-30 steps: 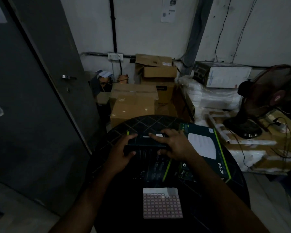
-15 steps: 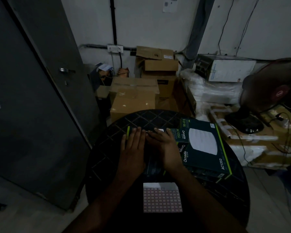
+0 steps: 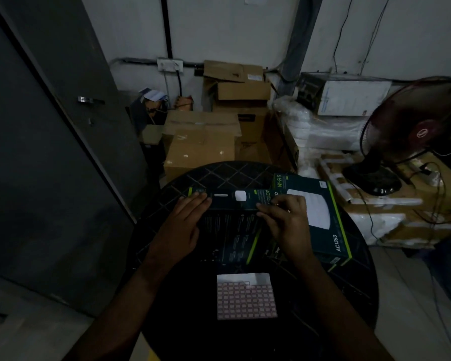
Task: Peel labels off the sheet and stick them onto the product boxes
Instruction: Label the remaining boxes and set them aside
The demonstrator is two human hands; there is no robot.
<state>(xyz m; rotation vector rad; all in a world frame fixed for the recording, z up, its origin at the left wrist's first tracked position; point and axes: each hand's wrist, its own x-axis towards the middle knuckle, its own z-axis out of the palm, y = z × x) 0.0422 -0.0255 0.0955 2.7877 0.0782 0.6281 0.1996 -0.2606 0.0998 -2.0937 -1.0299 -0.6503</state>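
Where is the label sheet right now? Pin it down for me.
In the head view the label sheet lies flat on the round black table, near its front edge, between the forearms and just in front of the dark product box.

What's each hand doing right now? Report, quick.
Left hand: open, straight fingers pressing flat on the product box.
Right hand: fingers curled at the box's top edge; grip cannot be told.

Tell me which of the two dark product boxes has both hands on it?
The left product box, nearer the table's middle: the left hand and right hand rest on it. The right product box, showing AC1350, lies beside it.
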